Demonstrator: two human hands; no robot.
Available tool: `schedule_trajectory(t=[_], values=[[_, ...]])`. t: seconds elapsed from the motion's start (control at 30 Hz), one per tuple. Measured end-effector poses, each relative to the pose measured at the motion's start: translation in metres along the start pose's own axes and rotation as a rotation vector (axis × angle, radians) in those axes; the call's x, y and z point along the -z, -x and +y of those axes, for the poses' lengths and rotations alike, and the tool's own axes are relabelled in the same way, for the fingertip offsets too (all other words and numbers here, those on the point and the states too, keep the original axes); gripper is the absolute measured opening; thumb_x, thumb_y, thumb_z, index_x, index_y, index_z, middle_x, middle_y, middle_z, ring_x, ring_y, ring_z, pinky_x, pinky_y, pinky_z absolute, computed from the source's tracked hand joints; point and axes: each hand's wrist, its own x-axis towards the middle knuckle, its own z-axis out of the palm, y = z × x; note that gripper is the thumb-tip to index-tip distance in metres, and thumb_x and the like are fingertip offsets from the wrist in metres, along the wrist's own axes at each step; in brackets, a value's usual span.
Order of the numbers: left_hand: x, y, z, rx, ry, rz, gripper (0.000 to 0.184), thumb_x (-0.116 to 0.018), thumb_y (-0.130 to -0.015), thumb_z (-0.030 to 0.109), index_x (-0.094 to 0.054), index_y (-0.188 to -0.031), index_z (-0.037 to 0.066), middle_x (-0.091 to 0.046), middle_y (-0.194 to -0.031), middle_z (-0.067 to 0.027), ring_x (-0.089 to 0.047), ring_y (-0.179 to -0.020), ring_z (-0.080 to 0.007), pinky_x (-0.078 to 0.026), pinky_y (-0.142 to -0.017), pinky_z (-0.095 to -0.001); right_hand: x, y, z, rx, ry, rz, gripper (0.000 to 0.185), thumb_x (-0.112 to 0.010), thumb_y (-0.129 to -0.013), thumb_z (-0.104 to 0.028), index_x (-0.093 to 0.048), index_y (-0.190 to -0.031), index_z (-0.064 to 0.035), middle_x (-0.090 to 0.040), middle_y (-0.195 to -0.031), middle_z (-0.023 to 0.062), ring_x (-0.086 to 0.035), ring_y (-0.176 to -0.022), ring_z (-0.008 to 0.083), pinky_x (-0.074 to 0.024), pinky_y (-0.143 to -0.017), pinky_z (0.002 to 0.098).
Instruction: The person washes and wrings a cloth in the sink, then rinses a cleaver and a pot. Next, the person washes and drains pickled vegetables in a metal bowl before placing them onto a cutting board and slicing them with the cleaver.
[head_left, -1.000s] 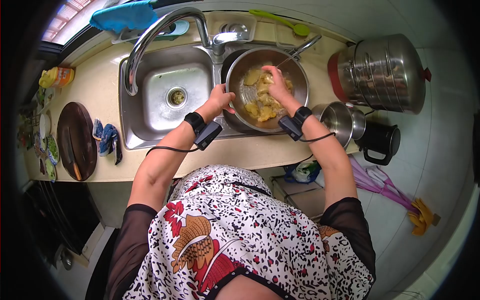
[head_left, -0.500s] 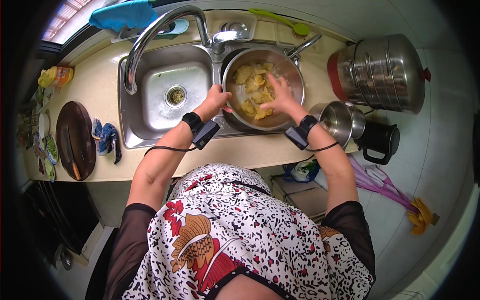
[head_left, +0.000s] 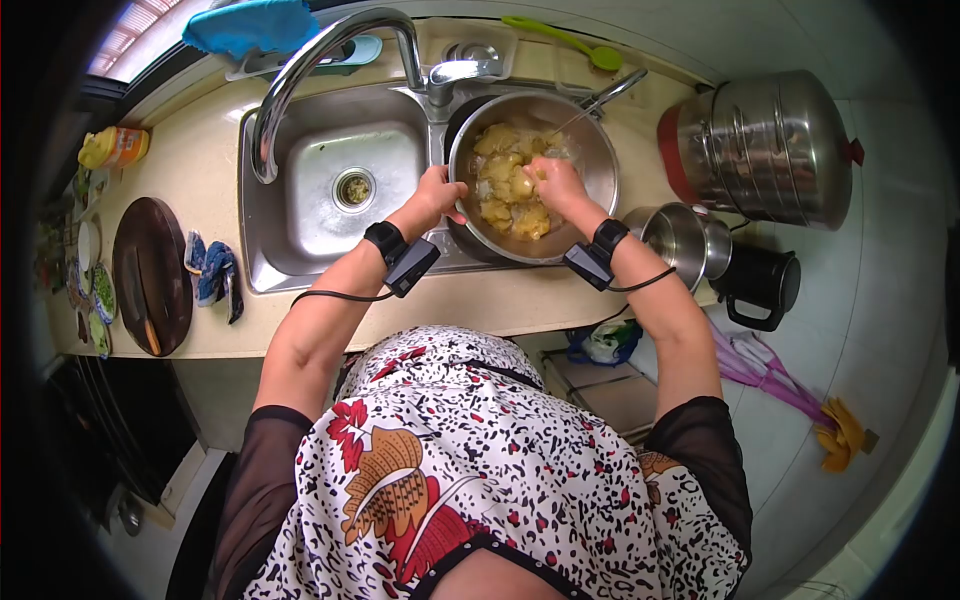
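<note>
Holding the left edge of the metal bowl (head_left: 602,172), the left hand (head_left: 438,197) is pinching it. The right hand (head_left: 556,185) is curling into a fist among the yellow food pieces (head_left: 498,186) inside; I cannot tell if it is squeezing any. The bowl is sitting over the right side of the sink (head_left: 318,222), and the tap (head_left: 272,122) is curving over the left side.

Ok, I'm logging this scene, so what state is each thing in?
Metal bowl: holding wet yellowish pieces
Left hand: gripping the bowl's rim
Right hand: in the bowl, fingers curled
Faucet: no flow visible
Left basin: debris in drain
Knife: lying on round board
Steamer: lid on
Patterned blue cloth: crumpled
</note>
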Motion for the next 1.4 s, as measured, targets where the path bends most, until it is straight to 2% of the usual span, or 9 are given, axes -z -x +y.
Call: schedule_trajectory(t=[0.17,0.2,0.3,0.4,0.53,0.83,0.93,1.03,1.4], values=[[0.002,-0.002,-0.005,0.003,0.004,0.021,0.026,-0.053,-0.076,-0.001,-0.055,-0.1,-0.011,-0.058,-0.084,-0.0114,-0.059,-0.061,-0.0212,-0.055,-0.04,-0.0298,0.032,-0.01,-0.007,-0.237,0.166,-0.031,0.045,-0.057,-0.082,-0.046,-0.065,-0.082,-0.0021,-0.06,-0.072,0.0227,-0.058,-0.07,0.04,-0.0478,-0.065,0.044],[0.003,-0.002,-0.005,0.004,-0.005,0.02,0.027,-0.053,-0.076,-0.001,-0.055,-0.101,-0.011,-0.058,-0.084,-0.0114,-0.059,-0.061,-0.0213,-0.055,-0.04,-0.0298,0.041,-0.017,-0.01,-0.391,0.154,-0.22,0.053,-0.058,-0.078,-0.054,-0.067,-0.079,-0.0022,-0.062,-0.086,0.022,-0.059,-0.083,0.0366,-0.0478,-0.072,0.0422],[0.003,-0.001,-0.003,-0.012,-0.022,-0.009,0.029,-0.053,-0.076,-0.001,-0.055,-0.103,-0.01,-0.058,-0.084,-0.0111,-0.059,-0.061,-0.0211,-0.055,-0.04,-0.0298,0.033,-0.007,-0.013,-0.118,0.42,0.011,0.043,-0.067,-0.074,-0.046,-0.067,-0.084,-0.0047,-0.055,-0.11,0.0179,-0.052,-0.103,0.0334,-0.0443,-0.083,0.0416],[0.001,0.001,0.001,-0.022,-0.047,-0.021,0.03,-0.053,-0.076,-0.001,-0.056,-0.105,-0.009,-0.059,-0.084,-0.0104,-0.059,-0.061,-0.0208,-0.055,-0.04,-0.0296,0.023,-0.011,-0.023,0.159,0.201,0.157,0.036,-0.075,-0.067,-0.028,-0.063,-0.095,-0.0083,-0.046,-0.118,0.0128,-0.042,-0.114,0.032,-0.0398,-0.09,0.0423],[-0.001,0.001,0.001,-0.042,-0.057,-0.032,0.03,-0.053,-0.075,0.0,-0.053,-0.103,-0.011,-0.06,-0.083,-0.0123,-0.059,-0.058,-0.0193,-0.052,-0.038,-0.0284,0.002,-0.009,-0.028,0.239,0.345,-0.261,0.046,-0.075,-0.062,-0.012,-0.054,-0.103,-0.0099,-0.05,-0.106,0.012,-0.046,-0.109,0.0324,-0.0408,-0.088,0.0422],[-0.003,0.005,0.006,-0.058,-0.072,-0.054,0.03,-0.053,-0.075,-0.001,-0.053,-0.104,-0.01,-0.06,-0.084,-0.0116,-0.06,-0.06,-0.0198,-0.052,-0.037,-0.0282,-0.01,-0.019,0.014,0.109,-0.031,0.025,0.01,-0.055,-0.077,-0.011,-0.056,-0.078,-0.0007,-0.063,-0.067,0.0121,-0.062,-0.063,0.0313,-0.0506,-0.058,0.04],[-0.004,0.002,0.004,-0.061,-0.076,-0.056,0.03,-0.052,-0.076,-0.001,-0.053,-0.104,-0.01,-0.06,-0.085,-0.0112,-0.059,-0.061,-0.0194,-0.052,-0.038,-0.0281,-0.002,-0.018,0.01,-0.414,-0.62,-0.256,0.009,-0.054,-0.078,-0.009,-0.056,-0.075,-0.0008,-0.061,-0.062,0.0075,-0.063,-0.062,0.0203,-0.0482,-0.049,0.0334],[-0.006,0.004,0.005,-0.056,-0.048,-0.061,0.03,-0.052,-0.076,-0.001,-0.054,-0.104,-0.009,-0.06,-0.086,-0.0109,-0.059,-0.061,-0.0189,-0.052,-0.038,-0.028,0.004,-0.021,0.011,-0.59,-0.839,-0.339,0.009,-0.05,-0.077,-0.005,-0.056,-0.072,-0.0009,-0.057,-0.06,0.0045,-0.06,-0.061,0.0122,-0.0427,-0.044,0.0253],[-0.004,0.009,0.008,-0.052,-0.049,-0.057,0.029,-0.052,-0.076,-0.001,-0.053,-0.103,-0.01,-0.059,-0.085,-0.0115,-0.058,-0.06,-0.0191,-0.052,-0.038,-0.028,0.017,-0.021,0.017,-0.664,-1.071,-0.26,0.018,-0.05,-0.078,-0.017,-0.056,-0.066,-0.005,-0.052,-0.062,0.0029,-0.048,-0.052,0.0112,-0.0365,-0.045,0.0238]])
